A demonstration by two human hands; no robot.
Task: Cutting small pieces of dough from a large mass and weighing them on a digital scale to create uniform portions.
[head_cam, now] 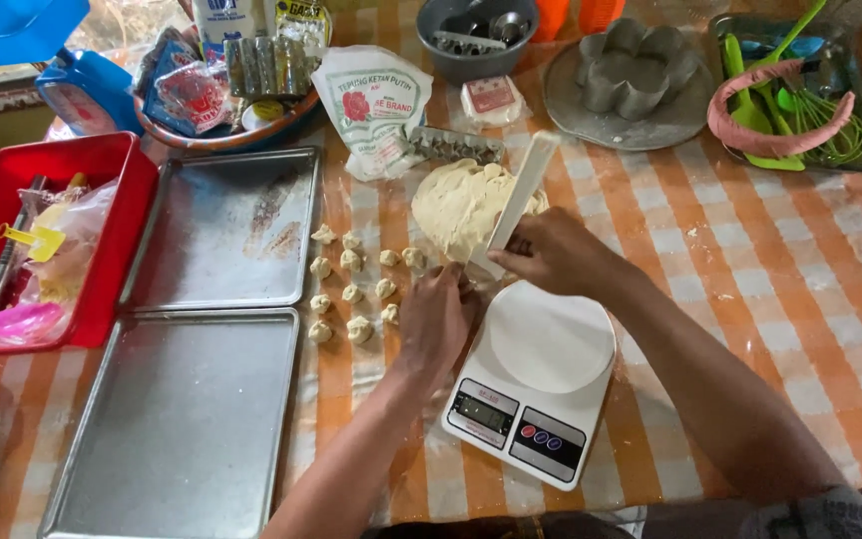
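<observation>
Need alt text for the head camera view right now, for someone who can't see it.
Two hands work at a lump of pale dough: the right hand holds a white scraper against it, and the left hand pinches at its edge. Small dough pieces lie in rows beside two metal trays, with a white kitchen scale nearby on an orange checked tablecloth.
</observation>
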